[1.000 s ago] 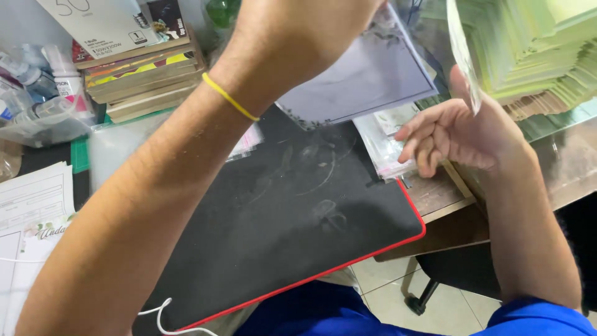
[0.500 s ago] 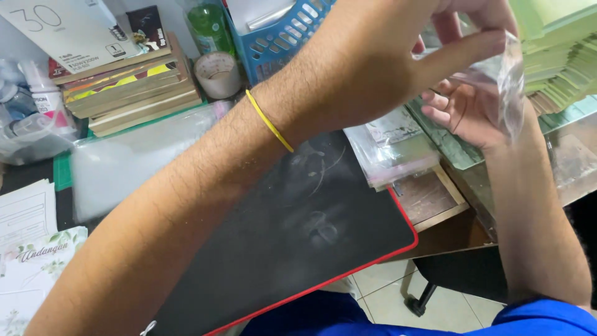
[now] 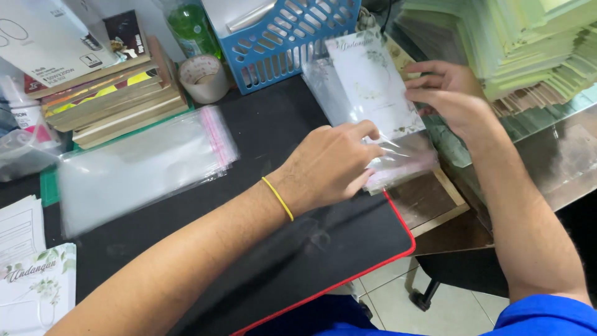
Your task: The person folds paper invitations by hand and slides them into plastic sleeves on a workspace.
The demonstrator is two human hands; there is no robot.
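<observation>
Black red-edged mat (image 3: 298, 249) covers the worktop. Stack of clear plastic sleeves (image 3: 140, 168) lies on it, left. White floral printed card (image 3: 373, 84), upright inside a clear plastic sleeve (image 3: 388, 152). Left hand (image 3: 333, 168): grip clamped on the sleeve's lower end. Right hand (image 3: 451, 96): grip clamped on the card's edge.

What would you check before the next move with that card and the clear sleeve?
1. Left hand grips the clear sleeve at its lower end: ok.
2. Right hand holds the white card by its edge: ok.
3. Card's lower end inside the sleeve: ok, it seems.
4. Card fully seated: not ok.
5. Sleeve's flap sealed: cannot tell.
6. Spare sleeves lie on the black mat: ok.
</observation>
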